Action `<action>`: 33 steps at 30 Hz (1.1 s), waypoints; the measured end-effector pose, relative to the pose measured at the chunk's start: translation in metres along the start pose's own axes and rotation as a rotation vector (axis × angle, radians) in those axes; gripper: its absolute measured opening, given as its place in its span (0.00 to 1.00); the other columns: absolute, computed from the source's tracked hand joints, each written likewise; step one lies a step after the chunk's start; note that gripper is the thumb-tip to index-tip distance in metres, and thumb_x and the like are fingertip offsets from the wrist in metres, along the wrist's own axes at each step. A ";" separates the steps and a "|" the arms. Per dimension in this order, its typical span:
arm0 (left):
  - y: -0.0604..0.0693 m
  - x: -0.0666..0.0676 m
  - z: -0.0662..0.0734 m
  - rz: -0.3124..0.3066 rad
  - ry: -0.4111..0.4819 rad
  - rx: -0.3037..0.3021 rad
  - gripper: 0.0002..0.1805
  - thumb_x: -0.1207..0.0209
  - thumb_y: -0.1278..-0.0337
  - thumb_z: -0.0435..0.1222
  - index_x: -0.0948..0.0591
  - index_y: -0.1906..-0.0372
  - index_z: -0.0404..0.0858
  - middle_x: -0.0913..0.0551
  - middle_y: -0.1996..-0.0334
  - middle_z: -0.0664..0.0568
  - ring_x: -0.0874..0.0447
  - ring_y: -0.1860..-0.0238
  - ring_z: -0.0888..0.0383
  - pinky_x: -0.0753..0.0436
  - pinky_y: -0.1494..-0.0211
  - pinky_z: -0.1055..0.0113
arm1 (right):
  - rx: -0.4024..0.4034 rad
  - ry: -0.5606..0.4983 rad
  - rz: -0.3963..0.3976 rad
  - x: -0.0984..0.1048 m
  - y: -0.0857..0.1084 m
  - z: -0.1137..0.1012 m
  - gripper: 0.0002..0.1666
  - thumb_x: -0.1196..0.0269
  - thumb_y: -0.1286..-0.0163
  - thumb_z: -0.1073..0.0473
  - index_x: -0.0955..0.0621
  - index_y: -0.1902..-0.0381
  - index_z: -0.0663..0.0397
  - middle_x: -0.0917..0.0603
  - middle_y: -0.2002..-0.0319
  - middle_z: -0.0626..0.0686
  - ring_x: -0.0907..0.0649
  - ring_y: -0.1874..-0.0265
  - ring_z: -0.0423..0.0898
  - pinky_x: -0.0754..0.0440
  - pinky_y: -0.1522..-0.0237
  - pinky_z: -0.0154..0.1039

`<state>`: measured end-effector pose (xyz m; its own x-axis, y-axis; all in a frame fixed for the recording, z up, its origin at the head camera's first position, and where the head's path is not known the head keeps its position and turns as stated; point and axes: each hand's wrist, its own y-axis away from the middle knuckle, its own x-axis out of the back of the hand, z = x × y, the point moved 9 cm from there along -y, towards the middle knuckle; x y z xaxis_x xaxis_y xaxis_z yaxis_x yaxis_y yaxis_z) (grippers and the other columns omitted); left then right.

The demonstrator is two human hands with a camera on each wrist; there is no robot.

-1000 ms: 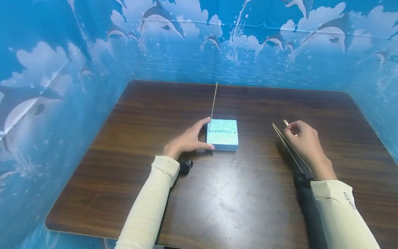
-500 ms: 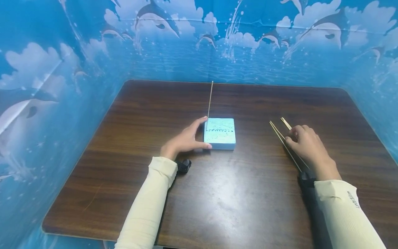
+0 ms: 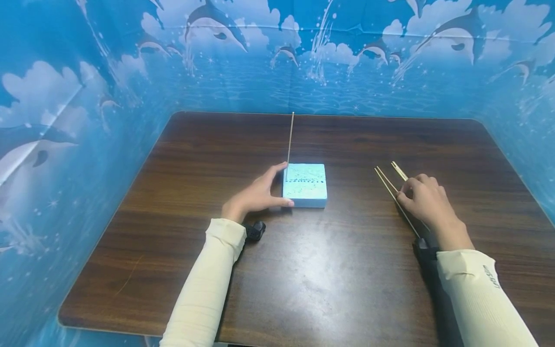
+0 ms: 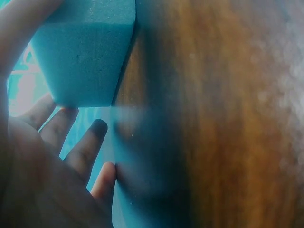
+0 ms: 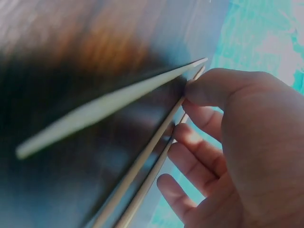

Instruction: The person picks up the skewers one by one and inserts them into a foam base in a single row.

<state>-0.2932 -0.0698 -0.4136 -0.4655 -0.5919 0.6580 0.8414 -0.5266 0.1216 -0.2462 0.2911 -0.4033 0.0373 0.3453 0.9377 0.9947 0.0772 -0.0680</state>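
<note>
A pale blue foam block point(image 3: 305, 182) lies on the table, a row of dark dots across its top. One thin wooden stick point(image 3: 290, 140) stands upright at the left end of that row. My left hand point(image 3: 256, 193) grips the block from its left side, thumb at the front corner and index finger at the back one. Over on the right, several loose wooden sticks point(image 3: 398, 205) lie in a narrow spread. My right hand point(image 3: 431, 202) is at them; in the right wrist view its thumb and index finger pinch a stick point(image 5: 142, 159), the other fingers loosely bent.
The brown wooden table point(image 3: 195, 270) has rounded corners. A blue curtain with dolphins point(image 3: 260, 72) hangs behind it and along its left side. Black wrist cameras point(image 3: 256, 231) sit at both cuffs, the right one close over the sticks' near ends.
My right hand has come slightly nearer and lower over the loose sticks. My left hand still holds the block in place. The whole head view has shifted a little.
</note>
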 end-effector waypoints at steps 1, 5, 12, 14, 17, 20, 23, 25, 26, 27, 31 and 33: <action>0.000 0.000 0.000 0.000 0.000 0.003 0.63 0.27 0.58 0.58 0.53 0.20 0.53 0.53 0.20 0.59 0.55 0.21 0.54 0.46 0.23 0.47 | 0.007 0.003 0.004 0.000 0.000 -0.001 0.14 0.42 0.31 0.57 0.20 0.64 0.66 0.26 0.50 0.72 0.31 0.48 0.71 0.36 0.49 0.68; 0.002 0.001 0.000 0.005 0.005 0.008 0.63 0.26 0.58 0.57 0.53 0.20 0.53 0.53 0.20 0.58 0.55 0.21 0.54 0.45 0.23 0.46 | 0.019 0.008 0.006 0.001 -0.001 -0.003 0.15 0.43 0.31 0.58 0.18 0.66 0.67 0.25 0.51 0.71 0.31 0.48 0.71 0.35 0.50 0.69; 0.004 0.001 0.000 0.005 0.008 0.016 0.62 0.26 0.57 0.56 0.52 0.20 0.54 0.52 0.20 0.59 0.55 0.21 0.55 0.45 0.23 0.46 | 0.022 0.000 0.016 0.002 -0.001 -0.005 0.16 0.43 0.32 0.58 0.18 0.68 0.68 0.25 0.52 0.72 0.31 0.49 0.72 0.36 0.50 0.70; 0.004 0.001 0.001 0.005 0.008 0.011 0.62 0.26 0.57 0.56 0.52 0.20 0.53 0.52 0.20 0.58 0.55 0.21 0.54 0.45 0.23 0.45 | 0.020 -0.014 0.021 0.002 -0.001 -0.006 0.16 0.44 0.32 0.59 0.18 0.69 0.68 0.25 0.52 0.72 0.31 0.49 0.72 0.36 0.49 0.70; 0.004 0.002 0.002 0.004 0.006 0.007 0.62 0.26 0.57 0.56 0.52 0.20 0.51 0.52 0.20 0.56 0.55 0.21 0.53 0.45 0.23 0.45 | 0.034 -0.044 0.043 0.007 -0.001 -0.012 0.15 0.44 0.32 0.60 0.19 0.70 0.68 0.25 0.53 0.72 0.30 0.51 0.71 0.36 0.50 0.70; 0.005 0.003 0.002 0.005 0.001 0.010 0.63 0.26 0.57 0.56 0.52 0.20 0.50 0.52 0.20 0.56 0.55 0.21 0.53 0.45 0.23 0.45 | 0.061 -0.100 0.071 0.014 -0.004 -0.029 0.13 0.44 0.32 0.62 0.19 0.70 0.68 0.24 0.55 0.69 0.27 0.54 0.67 0.32 0.52 0.66; 0.006 0.004 0.002 0.006 0.001 0.015 0.62 0.26 0.57 0.56 0.52 0.20 0.50 0.52 0.20 0.57 0.55 0.21 0.54 0.45 0.23 0.46 | 0.094 -0.176 0.086 0.024 -0.010 -0.055 0.11 0.44 0.32 0.63 0.20 0.68 0.68 0.23 0.57 0.66 0.24 0.58 0.61 0.26 0.56 0.60; 0.006 0.005 0.001 0.007 0.002 0.015 0.63 0.26 0.57 0.56 0.52 0.20 0.50 0.52 0.20 0.57 0.55 0.21 0.54 0.45 0.23 0.46 | 0.114 -0.223 0.099 0.030 -0.016 -0.076 0.09 0.44 0.33 0.64 0.20 0.67 0.66 0.23 0.59 0.63 0.24 0.61 0.57 0.24 0.60 0.54; 0.006 0.005 0.001 0.008 0.001 0.014 0.63 0.26 0.57 0.56 0.52 0.20 0.50 0.52 0.20 0.57 0.54 0.21 0.54 0.45 0.23 0.46 | 0.127 -0.243 0.109 0.034 -0.019 -0.087 0.09 0.44 0.34 0.64 0.20 0.67 0.65 0.23 0.59 0.62 0.24 0.62 0.56 0.24 0.60 0.52; 0.006 0.005 0.001 0.008 0.001 0.013 0.63 0.26 0.57 0.56 0.52 0.20 0.51 0.52 0.20 0.57 0.54 0.21 0.54 0.45 0.23 0.46 | 0.146 -0.260 0.125 0.037 -0.022 -0.098 0.08 0.44 0.34 0.64 0.20 0.68 0.65 0.23 0.60 0.61 0.24 0.63 0.55 0.25 0.61 0.50; 0.005 0.003 0.001 0.004 0.004 -0.001 0.63 0.26 0.58 0.57 0.53 0.20 0.50 0.52 0.20 0.57 0.54 0.21 0.54 0.46 0.22 0.47 | 0.178 -0.330 0.160 0.047 -0.033 -0.138 0.06 0.42 0.35 0.64 0.21 0.69 0.62 0.23 0.62 0.57 0.26 0.66 0.51 0.28 0.63 0.44; 0.004 0.002 0.002 -0.001 0.005 -0.005 0.63 0.26 0.58 0.57 0.53 0.20 0.52 0.53 0.20 0.57 0.55 0.21 0.55 0.46 0.22 0.48 | 0.198 -0.368 0.178 0.050 -0.037 -0.155 0.06 0.41 0.35 0.64 0.21 0.69 0.62 0.23 0.62 0.56 0.25 0.66 0.50 0.28 0.64 0.41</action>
<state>-0.2905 -0.0715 -0.4104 -0.4682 -0.5944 0.6538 0.8393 -0.5306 0.1187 -0.2662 0.1603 -0.3008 0.1340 0.6765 0.7242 0.9369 0.1517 -0.3151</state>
